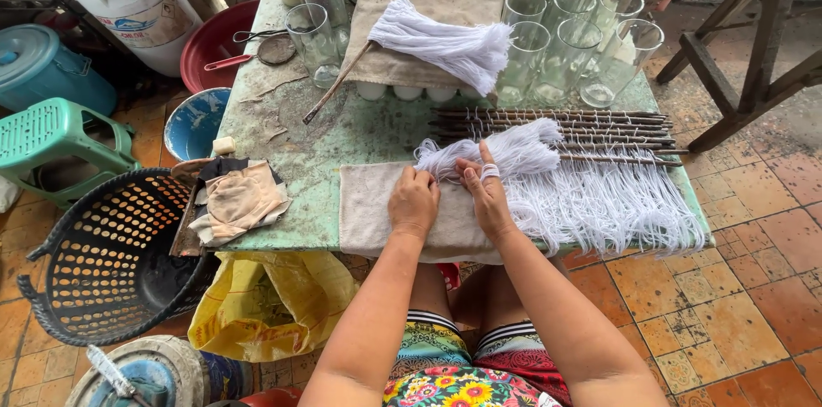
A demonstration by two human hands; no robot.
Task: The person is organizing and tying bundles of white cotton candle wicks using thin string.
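A bundle of white strings is pinched by the left hand and the right hand (fingers curled shut) over a beige towel.

We see bare green tabletop open left of our left hand. Ahead, a long thin wooden stick crosses the way. A cluster of clear drinking glasses blocks the far right; dark rods strung with white threads crowd beside our right hand.
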